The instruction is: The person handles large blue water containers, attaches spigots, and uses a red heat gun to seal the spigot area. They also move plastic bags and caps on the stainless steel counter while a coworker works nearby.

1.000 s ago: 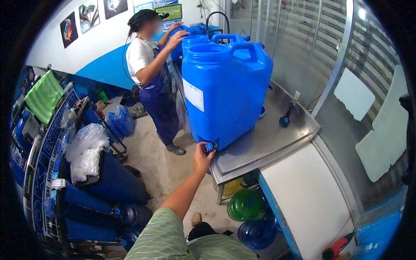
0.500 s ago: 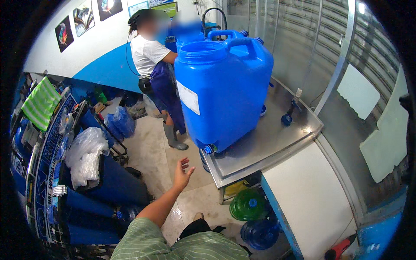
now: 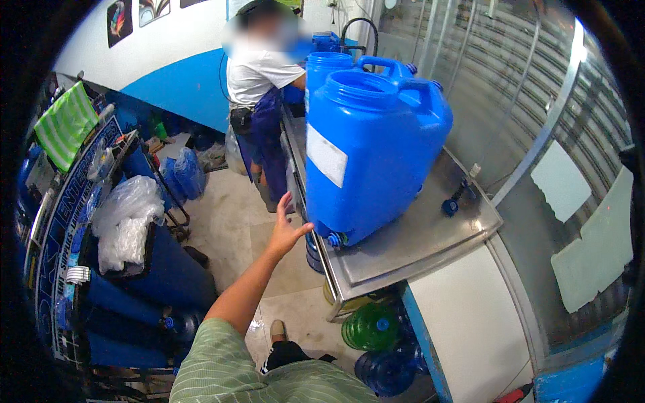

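- Blue jerrycan (image 3: 373, 154) stands upright near the front-left corner of the steel counter (image 3: 430, 248), its low tap (image 3: 334, 239) poking just past the counter's front edge — likely set there so the spout clears the metal and can drain downward.
- Going from the left: a rack of blue bottles with a bag of clear plastic (image 3: 124, 218) lines the left wall, leaving a bare strip of tiled floor between it and the counter.
- Left hand (image 3: 287, 230) is raised in that strip, fingers spread apart and holding nothing, its fingertips just beside the jerrycan's left face, near the tap; whether it touches, I cannot tell.
- Right hand is out of view.
- Another person in a white shirt (image 3: 259, 70) works at the counter's far end, narrowing the aisle there.
- Right of the jerrycan the counter is bare but for a small blue tap (image 3: 450, 206) near its right edge — room to slide the can rightward.
- Green and blue round bottles (image 3: 373, 326) sit under the counter's front edge.
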### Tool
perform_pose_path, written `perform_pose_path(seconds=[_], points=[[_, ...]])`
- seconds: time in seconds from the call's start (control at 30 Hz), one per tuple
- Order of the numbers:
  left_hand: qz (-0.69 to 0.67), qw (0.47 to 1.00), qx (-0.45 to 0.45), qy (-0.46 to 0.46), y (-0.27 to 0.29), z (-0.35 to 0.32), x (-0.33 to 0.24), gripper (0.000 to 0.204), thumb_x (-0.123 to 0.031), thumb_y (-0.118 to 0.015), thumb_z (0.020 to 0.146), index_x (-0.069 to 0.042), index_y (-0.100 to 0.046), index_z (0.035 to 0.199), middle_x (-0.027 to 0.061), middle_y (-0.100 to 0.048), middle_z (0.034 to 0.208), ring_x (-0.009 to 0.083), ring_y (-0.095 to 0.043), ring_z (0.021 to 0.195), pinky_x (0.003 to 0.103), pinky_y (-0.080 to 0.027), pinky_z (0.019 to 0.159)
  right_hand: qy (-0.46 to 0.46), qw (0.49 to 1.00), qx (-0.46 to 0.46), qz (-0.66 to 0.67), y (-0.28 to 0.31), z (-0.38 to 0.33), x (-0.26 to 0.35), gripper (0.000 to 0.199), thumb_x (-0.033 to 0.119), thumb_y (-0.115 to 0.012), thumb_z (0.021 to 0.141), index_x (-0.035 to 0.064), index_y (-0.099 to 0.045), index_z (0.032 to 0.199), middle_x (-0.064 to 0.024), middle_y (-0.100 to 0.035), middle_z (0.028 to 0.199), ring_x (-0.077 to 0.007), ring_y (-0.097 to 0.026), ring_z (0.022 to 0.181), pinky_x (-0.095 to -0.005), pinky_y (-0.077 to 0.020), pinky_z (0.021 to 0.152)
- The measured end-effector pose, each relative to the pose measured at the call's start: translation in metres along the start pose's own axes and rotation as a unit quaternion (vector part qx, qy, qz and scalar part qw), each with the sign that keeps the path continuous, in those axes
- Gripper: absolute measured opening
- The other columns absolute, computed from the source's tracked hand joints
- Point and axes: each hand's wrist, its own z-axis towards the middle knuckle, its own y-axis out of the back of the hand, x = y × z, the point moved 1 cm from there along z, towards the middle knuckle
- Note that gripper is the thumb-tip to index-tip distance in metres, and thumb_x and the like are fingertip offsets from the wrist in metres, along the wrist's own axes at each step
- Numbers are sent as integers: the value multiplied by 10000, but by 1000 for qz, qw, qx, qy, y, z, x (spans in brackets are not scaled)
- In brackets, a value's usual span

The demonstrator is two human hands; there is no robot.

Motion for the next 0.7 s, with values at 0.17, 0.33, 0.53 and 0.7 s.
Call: perform_pose_path(seconds=[0.17, 0.33, 0.53, 0.7], points=[[-132, 985, 52, -102, 4, 69, 29, 1352, -597, -853, 507, -80, -89, 1497, 188, -234, 1506, 345, -242, 1388, 450, -192, 1139, -17, 899, 265, 349, -24, -65, 239, 191, 19, -456, 930, -27, -525, 1102, -141, -547, 1100, -284, -518, 1066, -388, -406, 962], [-162, 966, 187, -71, -20, 81, 9, 1352, -483, -896, 504, -83, -78, 1503, 185, -218, 1519, 317, -216, 1407, 409, -187, 1147, 5, 762, 337, 554, -74, -51, 492, 433, 274, -378, 1005, 38, -401, 1368, -146, -434, 1391, -274, -404, 1286, -408, -274, 1099], [-188, 955, 231, -6, -17, 79, 7, 1203, -381, -907, 549, -48, -206, 1468, 152, -394, 1421, 264, -376, 1317, 379, -287, 1100, -249, 516, 406, 712, -122, -99, 622, 683, 550, -358, 972, 120, -232, 1487, -70, -289, 1510, -262, -300, 1369, -413, -245, 1127], [-221, 930, 291, 30, -3, 65, 17, 1171, -452, -879, 579, -62, -225, 1468, 148, -398, 1421, 270, -374, 1324, 380, -286, 1102, -248, 535, 391, 706, -67, -108, 616, 675, 549, -357, 971, 147, -212, 1493, -75, -302, 1498, -269, -322, 1357, -419, -258, 1125]])
